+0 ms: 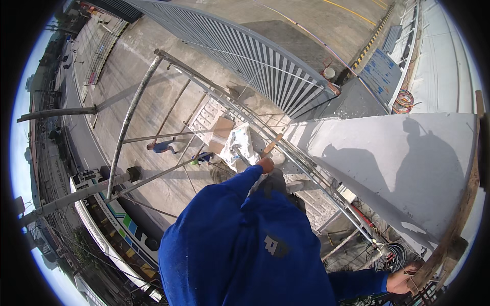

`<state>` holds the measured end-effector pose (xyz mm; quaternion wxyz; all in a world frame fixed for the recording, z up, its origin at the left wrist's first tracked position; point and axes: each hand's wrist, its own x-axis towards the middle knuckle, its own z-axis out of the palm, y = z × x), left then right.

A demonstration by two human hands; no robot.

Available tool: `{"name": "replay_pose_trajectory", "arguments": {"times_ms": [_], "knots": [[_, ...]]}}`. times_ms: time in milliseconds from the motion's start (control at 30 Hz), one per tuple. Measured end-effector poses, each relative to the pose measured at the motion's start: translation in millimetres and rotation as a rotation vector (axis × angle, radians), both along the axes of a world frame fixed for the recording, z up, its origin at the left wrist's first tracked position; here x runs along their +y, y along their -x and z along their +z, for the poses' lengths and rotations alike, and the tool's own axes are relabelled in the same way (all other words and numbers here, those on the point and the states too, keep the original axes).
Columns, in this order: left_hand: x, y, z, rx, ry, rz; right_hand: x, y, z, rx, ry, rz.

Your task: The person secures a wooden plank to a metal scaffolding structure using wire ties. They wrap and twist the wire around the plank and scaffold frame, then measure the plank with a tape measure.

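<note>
High on a metal scaffold (pixel 168 107), the person's left hand (pixel 265 164) is closed around the wooden handle of a tool (pixel 272 145) that points toward one o'clock; the tool's working end is hidden, so its kind cannot be told. Just at nine o'clock from that hand lies a crumpled, paint-spattered white sack (pixel 240 145) with a flat piece of brown cardboard (pixel 222 130) behind it, both resting on the perforated steel platform (pixel 206 120). The right hand (pixel 401 280), at four o'clock in the view, is clamped on a rough wooden plank (pixel 462 219) that runs up the edge of a smooth grey rendered wall (pixel 398 163) carrying two shadows. Round, dull tubes cross between the hands and the concrete pavement far below, where a person in blue (pixel 162 147) walks. The blue-sleeved torso blocks the legs and footing. A corrugated metal fence (pixel 265 61) curves at twelve o'clock.
</note>
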<state>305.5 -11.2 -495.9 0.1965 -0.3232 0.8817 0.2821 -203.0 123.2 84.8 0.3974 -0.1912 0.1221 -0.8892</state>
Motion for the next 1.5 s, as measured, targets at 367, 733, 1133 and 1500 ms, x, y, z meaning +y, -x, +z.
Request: {"name": "replay_pose_trajectory", "arguments": {"times_ms": [367, 733, 1133, 1500], "knots": [[101, -34, 22, -0.145, -0.026, 0.423, -69, -30, -4, -0.354, 0.420, 0.415], [205, 50, 66, 0.245, -0.317, 1.423, -106, -39, -5, -0.364, 0.450, 0.643], [257, 70, 99, 0.205, -0.645, 1.766, -116, -35, -4, -0.208, 0.363, 0.664], [247, 78, 87, 0.328, -0.572, 1.828, -126, -50, 3, -0.174, 0.329, 0.688]]}}
